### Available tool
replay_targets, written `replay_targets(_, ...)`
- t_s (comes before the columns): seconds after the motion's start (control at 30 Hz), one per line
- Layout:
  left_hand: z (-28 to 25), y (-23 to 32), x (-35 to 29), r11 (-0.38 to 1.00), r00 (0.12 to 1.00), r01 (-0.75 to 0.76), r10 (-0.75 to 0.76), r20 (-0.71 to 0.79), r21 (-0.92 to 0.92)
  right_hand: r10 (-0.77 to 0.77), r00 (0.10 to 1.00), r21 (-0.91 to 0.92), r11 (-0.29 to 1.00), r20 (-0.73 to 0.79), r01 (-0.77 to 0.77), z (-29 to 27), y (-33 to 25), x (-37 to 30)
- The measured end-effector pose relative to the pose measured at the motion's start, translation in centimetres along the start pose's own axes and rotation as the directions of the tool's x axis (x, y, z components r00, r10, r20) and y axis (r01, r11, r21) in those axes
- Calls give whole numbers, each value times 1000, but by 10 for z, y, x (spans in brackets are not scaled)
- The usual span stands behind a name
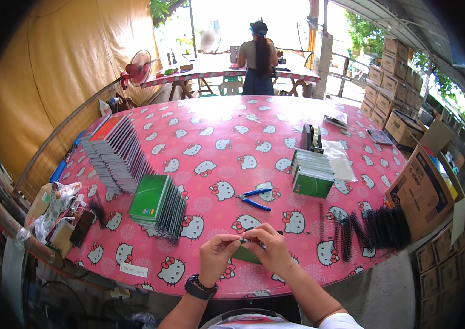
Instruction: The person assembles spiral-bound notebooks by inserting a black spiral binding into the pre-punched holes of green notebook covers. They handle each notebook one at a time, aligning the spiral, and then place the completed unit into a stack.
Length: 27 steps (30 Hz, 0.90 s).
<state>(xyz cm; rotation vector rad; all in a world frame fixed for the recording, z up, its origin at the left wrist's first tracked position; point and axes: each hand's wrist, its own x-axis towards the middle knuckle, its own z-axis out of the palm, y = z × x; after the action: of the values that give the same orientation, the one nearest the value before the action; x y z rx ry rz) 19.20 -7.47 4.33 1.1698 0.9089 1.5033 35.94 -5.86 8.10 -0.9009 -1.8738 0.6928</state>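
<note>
Close to the table's near edge, my left hand (218, 256) and my right hand (268, 249) come together over a small green notebook (247, 255). Fingers and thumbs of both are pinched at its upper edge, and they cover most of it. The finer detail between my fingertips is too small to make out. Just beyond my hands lie blue-handled cutting pliers (256, 199), spread apart. Black spiral binding coils (375, 231) are bunched to the right. A stack of spiral-bound green notebooks (154, 202) stands to the left.
Taller notebook stacks (114, 148) rise at far left, beside bagged odds and ends (68, 216). Green-covered pads (313, 174), a tape dispenser (312, 138) and clear plastic bags (339, 156) sit on the right. An opened carton (421, 183) borders the table. A person (257, 57) stands at a farther table.
</note>
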Motion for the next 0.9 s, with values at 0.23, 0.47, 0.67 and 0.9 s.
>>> replay_targets(0.23,0,2,-2,995,999,-48,50,-20,83,-41,999,12,999,-15,42,3,-1,1)
replay_targets(0.47,-4,2,-6,954,980,-197,190,53,226,-69,996,52,996,54,66,2,-8,6)
replay_targets(0.67,-2,8,-9,970,978,-209,206,40,123,-86,996,79,993,31,83,6,-6,6)
replay_targets(0.9,-2,12,-11,941,972,-234,218,90,246,-35,998,109,994,50,29,1,-13,3)
